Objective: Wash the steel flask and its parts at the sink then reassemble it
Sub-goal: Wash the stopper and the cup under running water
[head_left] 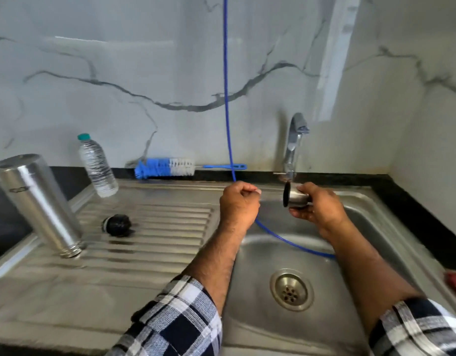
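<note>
A small cylindrical steel flask cup [296, 198], dark inside, is held on its side over the stainless steel sink basin [260, 255] by the curled fingers of the right hand [318, 208]. A thin blue hose [228, 104] is gripped in the left hand's [239, 202] closed fist. The tall polished steel flask body [36, 201] is stood mouth-down on the ribbed drainboard [155, 227], the black stopper [116, 225] near it.

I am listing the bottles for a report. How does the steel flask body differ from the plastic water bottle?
The steel flask body is opaque, shiny metal; the plastic water bottle is clear. The flask body stands mouth down with no cap on the drainboard; the water bottle stands mouth up with its teal cap on. The flask body looks larger. Neither is held.
</note>
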The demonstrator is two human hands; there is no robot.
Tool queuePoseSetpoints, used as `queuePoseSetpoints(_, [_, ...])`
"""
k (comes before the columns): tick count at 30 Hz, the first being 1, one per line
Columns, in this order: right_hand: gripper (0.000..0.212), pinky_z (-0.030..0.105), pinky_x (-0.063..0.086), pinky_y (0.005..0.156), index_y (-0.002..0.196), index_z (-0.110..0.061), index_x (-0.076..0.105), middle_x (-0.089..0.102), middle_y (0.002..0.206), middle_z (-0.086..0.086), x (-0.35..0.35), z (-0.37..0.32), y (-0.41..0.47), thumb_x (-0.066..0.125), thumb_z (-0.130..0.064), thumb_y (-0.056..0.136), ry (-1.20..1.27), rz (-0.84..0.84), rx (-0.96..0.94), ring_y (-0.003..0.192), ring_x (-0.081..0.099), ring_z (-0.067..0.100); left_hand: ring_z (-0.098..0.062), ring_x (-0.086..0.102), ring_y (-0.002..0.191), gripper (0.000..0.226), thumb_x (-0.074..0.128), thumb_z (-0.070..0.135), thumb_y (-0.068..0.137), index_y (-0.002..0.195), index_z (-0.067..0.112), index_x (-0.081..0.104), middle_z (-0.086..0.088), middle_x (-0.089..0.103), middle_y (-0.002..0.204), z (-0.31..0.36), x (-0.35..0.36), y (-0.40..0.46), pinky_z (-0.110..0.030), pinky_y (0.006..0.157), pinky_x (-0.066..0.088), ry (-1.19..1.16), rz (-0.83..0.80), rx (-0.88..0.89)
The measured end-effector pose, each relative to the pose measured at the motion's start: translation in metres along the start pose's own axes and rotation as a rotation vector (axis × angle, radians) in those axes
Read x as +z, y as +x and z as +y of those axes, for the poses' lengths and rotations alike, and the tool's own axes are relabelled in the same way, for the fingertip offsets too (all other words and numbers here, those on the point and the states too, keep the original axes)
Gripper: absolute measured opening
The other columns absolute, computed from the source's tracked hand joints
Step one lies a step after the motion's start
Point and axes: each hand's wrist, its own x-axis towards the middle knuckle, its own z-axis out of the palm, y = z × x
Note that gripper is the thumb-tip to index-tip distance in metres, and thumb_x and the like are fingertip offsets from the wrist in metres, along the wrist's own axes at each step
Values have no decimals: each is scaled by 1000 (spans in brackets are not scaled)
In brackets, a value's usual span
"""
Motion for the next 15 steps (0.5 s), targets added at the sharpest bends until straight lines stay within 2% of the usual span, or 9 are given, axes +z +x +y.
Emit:
queuePoseSetpoints(2, [10, 46, 63, 77, 97, -14, 71, 70, 96, 17, 3, 4, 7, 64, -17, 102, -34, -28, -23, 84, 70, 34, -19, 68, 59, 20, 75, 13, 89, 72, 23, 70, -2, 73, 72, -4, 15, 3, -31, 62, 55, -17, -36, 5])
queuePoseSetpoints(3, [10, 45, 63, 76, 97, -16, 72, 70, 97, 17, 4, 7, 11, 64, -18, 102, -51, -48, -40, 83, 70, 34, -19, 68, 62, 18, 76, 14, 90, 75, 22, 70, -7, 74, 78, -9, 23, 6, -29, 63, 54, -14, -56, 21])
queuePoseSetpoints(4, [11, 44, 62, 75, 98, -17, 74, 71, 96, 17, 7, 8, 14, 64, -20, 102, -59, -69, -56, 80, 70, 32, -21, 70, 67, 15, 77, 19, 91, 78, 22, 71, -10, 76, 83, -11, 27, 7, -30, 64, 55, -10, -70, 48])
queuePoseSetpoints(6, [13, 39, 60, 69, 102, -17, 75, 73, 91, 16, 9, 10, 20, 65, -24, 103, -63, -95, -86, 73, 71, 28, -21, 74, 79, 8, 77, 33, 87, 84, 26, 74, -3, 78, 87, -19, 36, 11, -36, 72, 61, 24, -109, 110])
queuePoseSetpoints(8, [17, 35, 57, 62, 108, -17, 76, 75, 86, 11, 10, 10, 22, 64, -29, 104, -83, -105, -116, 67, 70, 23, -14, 74, 85, 12, 73, 40, 86, 93, 30, 75, 5, 78, 90, -26, 40, 12, -41, 79, 63, 43, -159, 156])
queuePoseSetpoints(10, [21, 33, 55, 59, 109, -18, 76, 75, 81, 7, 8, 11, 25, 63, -33, 104, -84, -93, -127, 63, 68, 20, -12, 74, 91, 22, 74, 40, 87, 107, 31, 74, 5, 78, 104, -31, 40, 14, -43, 86, 64, 25, -201, 166])
queuePoseSetpoints(13, [26, 32, 50, 56, 106, -16, 75, 72, 74, 6, 7, 13, 30, 60, -37, 104, -90, -76, -123, 59, 64, 20, -13, 73, 102, 42, 80, 23, 93, 132, 29, 64, 2, 70, 126, -30, 34, 13, -42, 91, 63, -45, -293, 117])
queuePoseSetpoints(15, [28, 32, 47, 54, 99, -16, 75, 68, 71, 7, 9, 12, 29, 60, -40, 104, -108, -74, -135, 56, 61, 20, -6, 72, 99, 53, 75, 10, 97, 144, 27, 57, 2, 71, 122, -27, 31, 11, -33, 83, 63, -111, -373, 87])
